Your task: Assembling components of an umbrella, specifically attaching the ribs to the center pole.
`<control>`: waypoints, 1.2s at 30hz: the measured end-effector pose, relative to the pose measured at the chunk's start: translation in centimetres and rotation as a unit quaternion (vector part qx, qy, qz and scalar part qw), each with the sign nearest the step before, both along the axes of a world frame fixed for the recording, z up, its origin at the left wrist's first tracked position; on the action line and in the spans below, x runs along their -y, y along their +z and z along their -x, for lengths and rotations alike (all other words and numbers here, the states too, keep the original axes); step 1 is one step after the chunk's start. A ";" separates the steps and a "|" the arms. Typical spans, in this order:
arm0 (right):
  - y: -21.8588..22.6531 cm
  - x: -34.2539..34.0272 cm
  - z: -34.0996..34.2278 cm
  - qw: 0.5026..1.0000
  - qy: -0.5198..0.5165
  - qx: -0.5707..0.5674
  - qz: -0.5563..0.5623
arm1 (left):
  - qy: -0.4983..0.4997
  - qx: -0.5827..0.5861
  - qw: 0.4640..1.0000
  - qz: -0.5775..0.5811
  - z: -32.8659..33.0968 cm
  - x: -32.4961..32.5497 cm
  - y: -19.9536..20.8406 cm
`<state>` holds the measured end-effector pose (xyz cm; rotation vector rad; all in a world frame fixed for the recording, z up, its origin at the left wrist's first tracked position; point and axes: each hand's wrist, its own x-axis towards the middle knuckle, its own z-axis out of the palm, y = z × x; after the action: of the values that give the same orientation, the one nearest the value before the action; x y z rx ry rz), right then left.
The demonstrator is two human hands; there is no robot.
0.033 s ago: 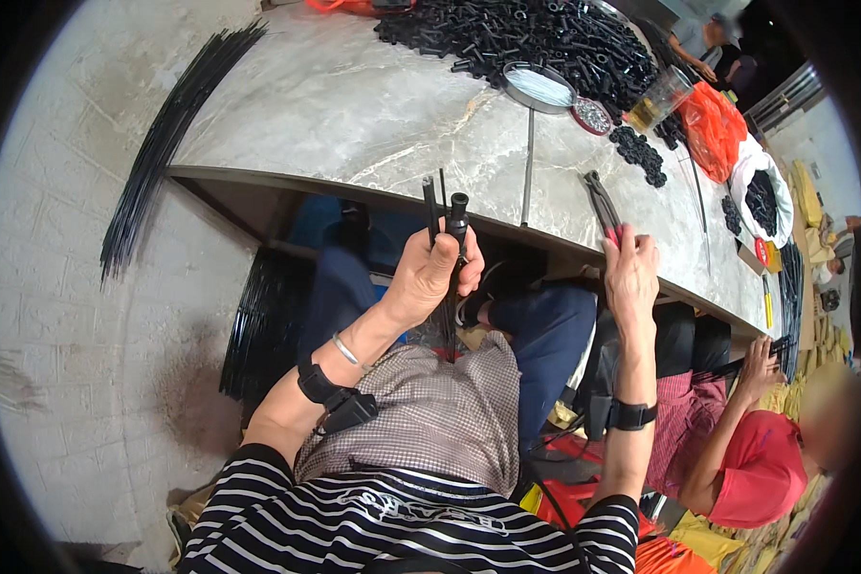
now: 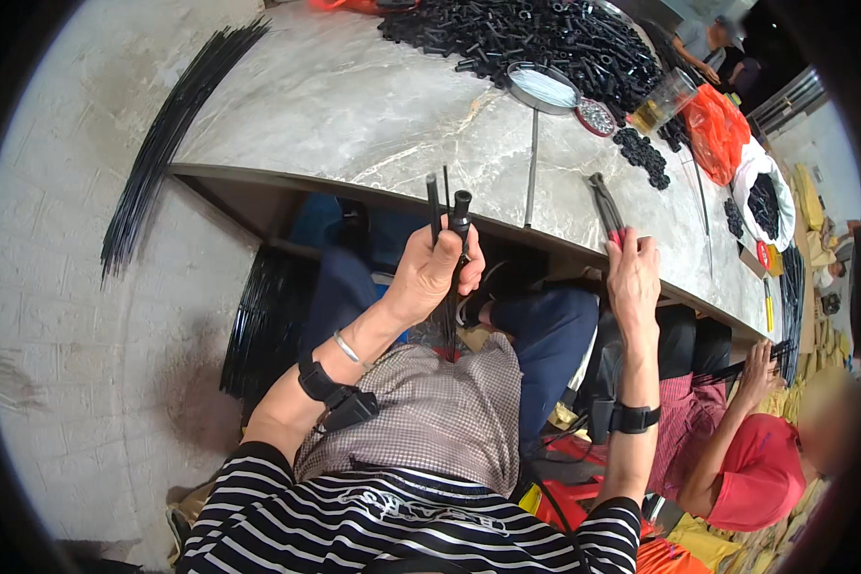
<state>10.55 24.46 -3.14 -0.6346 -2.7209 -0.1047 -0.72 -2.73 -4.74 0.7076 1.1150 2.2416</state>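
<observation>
My left hand (image 2: 430, 270) is closed round several thin black rods (image 2: 433, 198) and a short black tubular fitting (image 2: 460, 209). Their upper ends stick up past my thumb, and the rods run down toward my lap. At the table's near edge my right hand (image 2: 633, 273) grips the red handles of a pair of pliers (image 2: 605, 208). The dark jaws point away from me over the grey table (image 2: 383, 124). How the fingers sit under the handles is hidden.
A heap of black tubes (image 2: 545, 43) covers the far side. Nearby are a round dish (image 2: 543, 88), a red-rimmed dish of small parts (image 2: 596, 118), a glass jar (image 2: 662, 103) and an orange bag (image 2: 717, 122). Long black rods (image 2: 167, 134) overhang the left end. A co-worker (image 2: 761, 469) sits at right.
</observation>
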 end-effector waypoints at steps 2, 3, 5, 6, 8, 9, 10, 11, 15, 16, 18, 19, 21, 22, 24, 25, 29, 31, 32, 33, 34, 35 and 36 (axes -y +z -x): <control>0.5 -0.7 0.0 0.996 -0.019 0.014 0.087 | -0.007 0.004 1.000 -0.001 0.6 0.0 0.3; 1.0 -1.6 -0.1 0.995 0.067 0.039 0.068 | -0.018 0.005 1.000 0.010 1.1 0.0 0.3; 3.3 0.0 -0.8 0.926 0.046 -0.023 0.375 | -0.006 -0.016 0.998 0.059 1.5 -0.1 0.3; 5.9 2.7 -1.1 0.847 0.017 0.025 0.530 | 0.001 -0.011 0.998 0.064 1.8 0.2 0.1; 6.9 5.9 -3.0 0.744 0.087 0.014 0.663 | -0.006 -0.021 0.998 0.055 2.2 0.0 0.0; 7.4 7.2 -3.6 0.703 0.100 0.046 0.703 | 0.014 -0.031 0.997 0.076 2.1 -0.1 0.1; 7.8 8.6 -4.2 0.658 0.111 0.077 0.740 | 0.017 -0.028 0.996 0.078 2.1 0.0 0.1; 7.9 10.3 -4.7 0.616 0.128 0.082 0.773 | 0.014 -0.023 0.996 0.088 2.1 0.1 0.3; 7.4 12.4 -4.8 0.529 0.153 0.141 0.823 | 0.045 -0.016 0.992 0.121 1.4 -0.3 0.7; 7.1 12.6 -4.8 0.523 0.148 0.139 0.828 | 0.060 -0.035 0.990 0.120 1.3 -0.2 0.6; 6.6 12.6 -4.9 0.507 0.144 0.125 0.840 | 0.048 -0.033 0.990 0.128 1.0 0.1 1.0; 6.5 12.7 -4.9 0.492 0.139 0.110 0.852 | 0.036 -0.032 0.990 0.135 0.9 0.2 1.2; 6.5 12.5 -5.0 0.490 0.141 0.119 0.852 | 0.035 -0.037 0.989 0.139 0.8 0.4 1.2; 6.6 12.5 -5.0 0.488 0.142 0.128 0.852 | 0.034 -0.042 0.988 0.142 0.7 0.4 1.2; 6.8 12.4 -5.1 0.495 0.137 0.133 0.848 | 0.035 -0.045 0.988 0.144 0.6 0.5 1.2; 6.8 12.4 -5.2 0.502 0.130 0.138 0.844 | 0.035 -0.047 0.987 0.146 0.5 0.5 1.3; 6.9 12.3 -5.5 0.492 0.127 0.145 0.849 | 0.035 -0.055 0.988 0.141 0.3 0.5 1.2; 7.1 12.6 -5.6 0.488 0.131 0.140 0.852 | 0.030 -0.067 0.987 0.142 0.2 0.6 1.2; 7.0 12.7 -5.7 0.488 0.131 0.139 0.852 | 0.029 -0.067 0.987 0.142 0.1 0.5 1.1; 7.0 12.9 -5.9 0.486 0.127 0.134 0.854 | 0.034 -0.062 0.990 0.120 0.1 0.4 1.0; 6.9 12.9 -6.1 0.484 0.122 0.129 0.857 | 0.038 -0.057 0.993 0.098 0.0 0.4 0.8; 6.9 12.9 -6.2 0.484 0.122 0.129 0.857 | 0.038 -0.057 0.993 0.099 -0.1 0.4 0.7; 6.9 13.0 -6.4 0.484 0.120 0.135 0.856 | 0.034 -0.061 0.992 0.102 -0.1 0.5 0.6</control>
<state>16.93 11.50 3.76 -0.5038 -2.0271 2.9478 -0.59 -3.19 -4.15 0.7395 1.4237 2.1239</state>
